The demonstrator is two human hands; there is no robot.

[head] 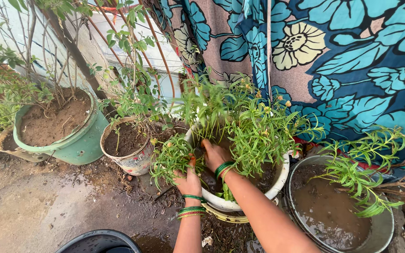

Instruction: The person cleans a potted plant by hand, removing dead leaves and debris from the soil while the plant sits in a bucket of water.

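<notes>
Head view: both hands are working inside the white pot (277, 180), mid-planting. Left hand (188, 180) is closing on stems (172, 157) at the rim; right hand (215, 154) is pressing into soil, grip hidden. Next, I'd judge, firming soil around roots.

Soft even daylight, faint shadows, no glare, sharp focus, slight edge distortion

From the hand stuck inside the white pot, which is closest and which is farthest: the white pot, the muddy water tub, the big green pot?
Measured from the right hand:
1. White pot: the hand is inside it, among its leafy green plants.
2. Metal tub of muddy water: just right of the white pot.
3. Green pot: far left, past a smaller painted pot.
</notes>
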